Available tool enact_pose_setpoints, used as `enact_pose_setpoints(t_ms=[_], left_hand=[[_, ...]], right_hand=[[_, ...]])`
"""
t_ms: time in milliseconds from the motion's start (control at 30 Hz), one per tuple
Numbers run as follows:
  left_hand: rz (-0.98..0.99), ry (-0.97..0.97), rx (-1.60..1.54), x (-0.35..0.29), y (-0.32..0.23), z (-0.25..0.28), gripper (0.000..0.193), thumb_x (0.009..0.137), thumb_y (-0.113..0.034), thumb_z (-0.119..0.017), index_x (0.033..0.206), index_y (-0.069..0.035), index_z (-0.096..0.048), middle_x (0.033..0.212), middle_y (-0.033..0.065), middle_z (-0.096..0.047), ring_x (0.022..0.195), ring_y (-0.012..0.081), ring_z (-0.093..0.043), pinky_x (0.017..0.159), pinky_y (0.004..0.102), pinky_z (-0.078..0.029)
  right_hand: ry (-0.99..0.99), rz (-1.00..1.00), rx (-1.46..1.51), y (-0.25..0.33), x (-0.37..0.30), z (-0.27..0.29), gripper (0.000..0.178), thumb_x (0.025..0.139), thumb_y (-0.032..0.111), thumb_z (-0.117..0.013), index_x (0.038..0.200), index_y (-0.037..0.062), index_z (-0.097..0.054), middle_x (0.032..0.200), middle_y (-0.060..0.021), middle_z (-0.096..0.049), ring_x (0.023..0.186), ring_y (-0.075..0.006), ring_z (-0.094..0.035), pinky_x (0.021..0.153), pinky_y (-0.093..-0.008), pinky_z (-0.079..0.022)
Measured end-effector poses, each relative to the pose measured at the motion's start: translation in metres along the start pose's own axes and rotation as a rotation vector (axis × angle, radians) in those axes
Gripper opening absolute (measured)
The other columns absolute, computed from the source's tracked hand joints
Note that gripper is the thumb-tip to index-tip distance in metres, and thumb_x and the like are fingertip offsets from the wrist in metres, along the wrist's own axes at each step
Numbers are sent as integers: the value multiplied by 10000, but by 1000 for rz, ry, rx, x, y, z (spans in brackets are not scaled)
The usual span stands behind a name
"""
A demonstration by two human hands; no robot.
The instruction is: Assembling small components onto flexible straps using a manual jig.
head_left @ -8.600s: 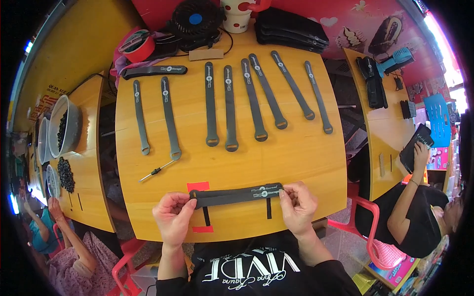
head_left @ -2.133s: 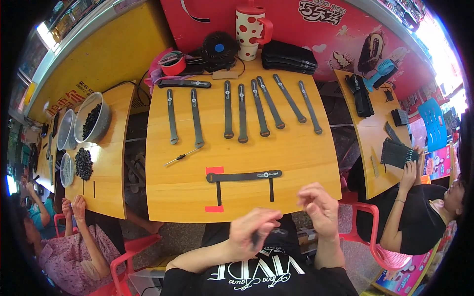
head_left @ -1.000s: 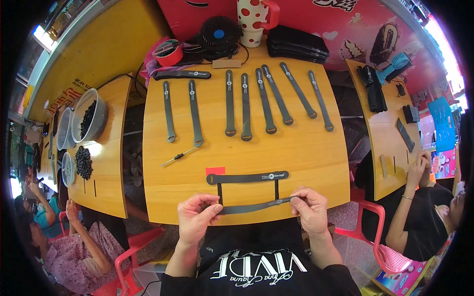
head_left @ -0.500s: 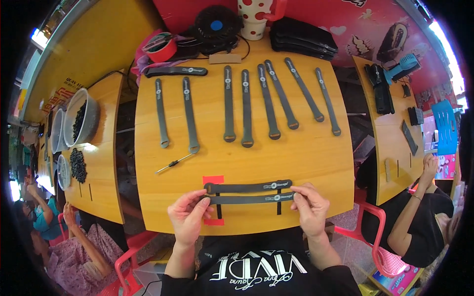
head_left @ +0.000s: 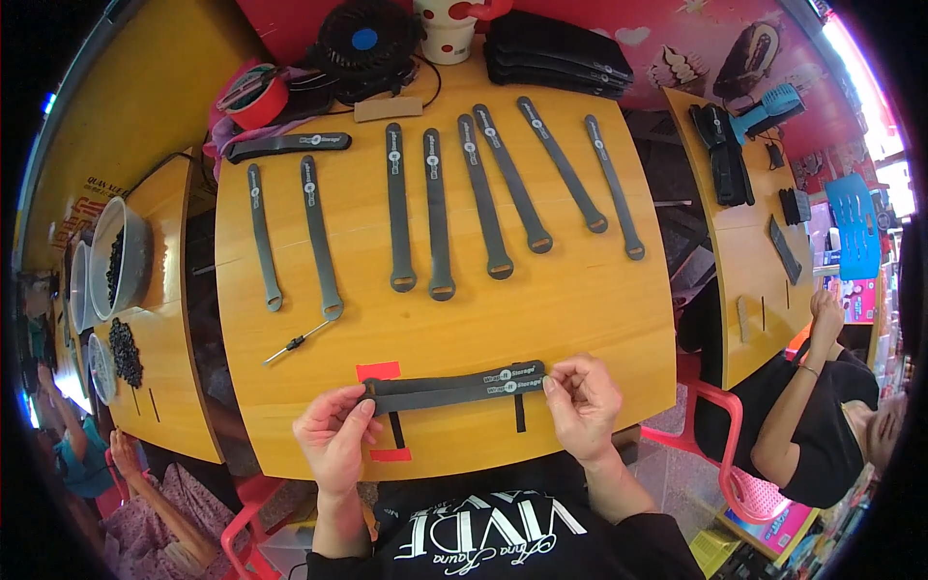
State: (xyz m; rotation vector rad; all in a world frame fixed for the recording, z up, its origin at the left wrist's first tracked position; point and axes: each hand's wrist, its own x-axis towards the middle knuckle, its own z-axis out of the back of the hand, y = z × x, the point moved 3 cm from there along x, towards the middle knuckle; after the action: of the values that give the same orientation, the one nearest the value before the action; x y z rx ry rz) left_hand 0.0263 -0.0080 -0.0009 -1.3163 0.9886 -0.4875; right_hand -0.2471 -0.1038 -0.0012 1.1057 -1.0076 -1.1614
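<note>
My left hand [head_left: 335, 435] pinches the slotted end of a dark grey strap [head_left: 449, 392] between thumb and fingers. The printed end of that strap is pinched by my right hand [head_left: 583, 407], so it stretches level near the table's front edge. Just behind it, partly covered, lies a second grey strap [head_left: 527, 367]. Below them, red tape pieces [head_left: 391, 454] and black lines [head_left: 520, 413] mark the wooden tabletop. Farther back, several similar straps [head_left: 437, 213] lie spread out, slotted ends toward me. A thin pen-like tool [head_left: 298, 343] rests by the left ones.
At the back stand a black fan [head_left: 365, 48], a dotted cup [head_left: 447, 34], a red tape roll [head_left: 259, 101] and stacked black pouches [head_left: 556, 58]. A left side table holds plastic tubs [head_left: 123, 256] and small black parts [head_left: 124, 353]. People sit at both side tables beside red chairs [head_left: 735, 445].
The held strap has moved up against the rear strap and now overlaps part of it. Both hands keep their pinch. The whole view has shifted and tilted slightly.
</note>
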Motion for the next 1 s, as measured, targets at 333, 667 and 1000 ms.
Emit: enact_pose_setpoints(t_ms=[333,667,1000], left_hand=[[-4,-28,27,2,-3,0,168,860,44,-676,1028,39,-675,776,83,-694,513,113,-608,420,196,-427],[5,-27,20,1,-1,1,178,858,54,-675,1036,45,-674,782,87,-690,527,113,-618,427,190,-432],[27,-45,10,1,-1,1,209,845,77,-675,1052,49,-679,772,91,-688,540,106,-623,433,182,-439]], right_hand=[[-6,-40,-108,-3,2,-3,227,835,-135,-625,1013,-8,-565,813,-4,-571,608,0,-484,501,-158,-345],[-24,-43,-153,-4,5,-6,205,831,-120,-639,988,-2,-578,789,13,-571,575,20,-451,484,-150,-317],[-14,-54,-180,-3,6,-6,207,829,-115,-650,985,-2,-576,766,8,-580,569,20,-466,477,-155,-318]])
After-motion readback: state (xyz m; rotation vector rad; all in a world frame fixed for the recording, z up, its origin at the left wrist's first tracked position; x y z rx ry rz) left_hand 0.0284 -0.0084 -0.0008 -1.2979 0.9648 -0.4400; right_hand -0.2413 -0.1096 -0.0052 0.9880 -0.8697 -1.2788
